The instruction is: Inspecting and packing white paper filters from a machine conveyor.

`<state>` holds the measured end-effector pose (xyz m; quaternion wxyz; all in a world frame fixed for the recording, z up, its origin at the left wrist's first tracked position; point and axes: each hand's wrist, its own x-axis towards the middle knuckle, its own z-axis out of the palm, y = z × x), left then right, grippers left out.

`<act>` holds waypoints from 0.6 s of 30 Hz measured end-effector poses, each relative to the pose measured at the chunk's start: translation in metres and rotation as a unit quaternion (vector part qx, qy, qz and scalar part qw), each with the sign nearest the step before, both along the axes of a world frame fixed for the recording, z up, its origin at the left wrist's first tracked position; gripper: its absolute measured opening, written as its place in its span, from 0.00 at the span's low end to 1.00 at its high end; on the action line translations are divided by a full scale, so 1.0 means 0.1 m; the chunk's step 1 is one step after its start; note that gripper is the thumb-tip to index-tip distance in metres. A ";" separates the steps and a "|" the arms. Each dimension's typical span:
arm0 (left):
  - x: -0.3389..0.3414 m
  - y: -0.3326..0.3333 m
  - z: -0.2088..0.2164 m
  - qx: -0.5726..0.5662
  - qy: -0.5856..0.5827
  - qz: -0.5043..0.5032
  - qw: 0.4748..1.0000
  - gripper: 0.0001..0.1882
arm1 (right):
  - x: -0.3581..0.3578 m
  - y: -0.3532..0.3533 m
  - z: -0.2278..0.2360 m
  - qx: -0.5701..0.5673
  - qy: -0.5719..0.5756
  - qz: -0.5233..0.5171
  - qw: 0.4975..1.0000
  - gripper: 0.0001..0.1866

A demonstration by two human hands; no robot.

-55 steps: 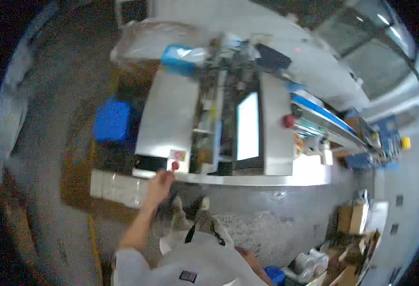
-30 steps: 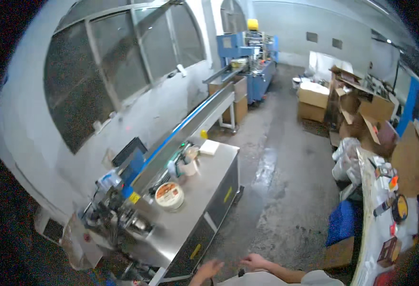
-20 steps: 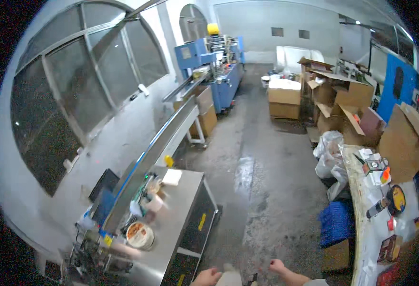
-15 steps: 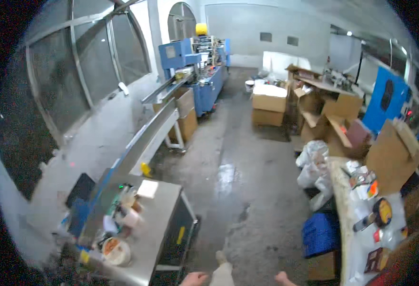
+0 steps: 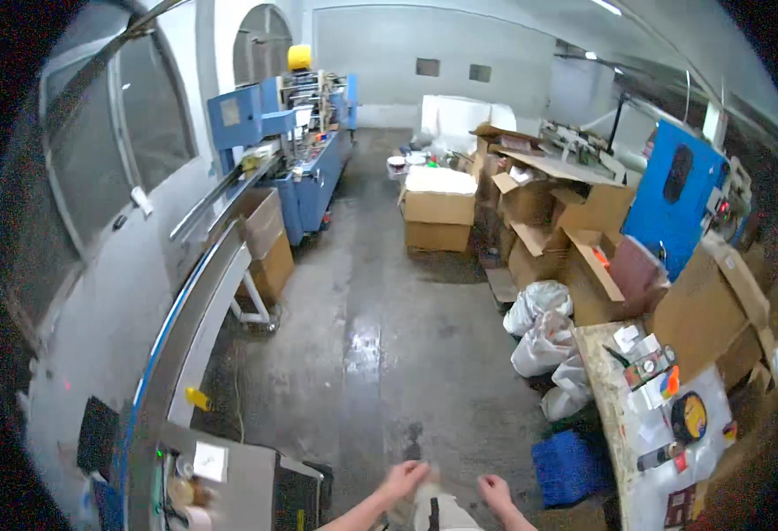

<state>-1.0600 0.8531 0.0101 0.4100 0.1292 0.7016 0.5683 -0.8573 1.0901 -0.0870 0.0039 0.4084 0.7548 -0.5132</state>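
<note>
Both hands are raised in front of my body at the bottom of the view, above the floor and apart from each other. My left hand [image 5: 404, 480] has its fingers drawn together; whether a small thing is in them cannot be made out. My right hand [image 5: 495, 492] is curled closed, and its inner side is too small to read. Pale clothing [image 5: 442, 513] shows below and between the hands. The blue plastic crate [image 5: 570, 469] on the right is the nearest large thing to my right hand, without contact.
A metal table [image 5: 238, 496] with small items joins a long conveyor [image 5: 169, 354] on the left, leading to a blue machine [image 5: 314, 186]. At right stand a cluttered worktable [image 5: 597, 354], white plastic bags [image 5: 544, 345] and cardboard boxes [image 5: 439, 217]. Grey floor [image 5: 318, 354] runs between.
The view has swung to the right and advanced, so the metal table has slid toward the lower left. Both hands have risen further into view.
</note>
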 end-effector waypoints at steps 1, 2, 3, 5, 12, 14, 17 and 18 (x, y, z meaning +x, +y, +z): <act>-0.19 0.28 0.11 0.119 -0.206 0.095 0.967 0.23 | -0.71 -0.18 0.72 -0.027 0.075 0.007 0.997 0.19; -0.45 0.57 0.23 0.109 -0.200 0.088 0.970 0.23 | -1.15 -0.23 1.01 0.049 0.143 0.054 0.987 0.21; -0.71 0.83 0.34 0.113 -0.301 0.128 0.938 0.24 | -1.53 -0.25 1.18 0.123 0.207 0.101 0.965 0.24; -1.20 1.22 0.42 0.100 -0.403 0.170 0.894 0.25 | -2.30 -0.16 1.37 -0.006 0.330 0.282 0.901 0.27; -2.75 1.66 0.79 0.186 -0.353 0.164 0.902 0.30 | -4.23 0.80 1.07 0.099 0.336 0.313 0.883 0.28; -3.06 1.79 0.93 0.142 -0.287 0.105 0.941 0.30 | -4.61 1.16 0.83 0.080 0.282 0.368 0.883 0.26; -3.66 1.84 0.63 0.101 -0.232 0.126 0.959 0.28 | -5.12 1.66 0.25 0.078 0.004 0.390 0.918 0.25; -3.85 1.85 0.60 0.071 -0.214 0.141 0.964 0.27 | -5.15 1.91 -0.03 0.049 -0.041 0.396 0.916 0.27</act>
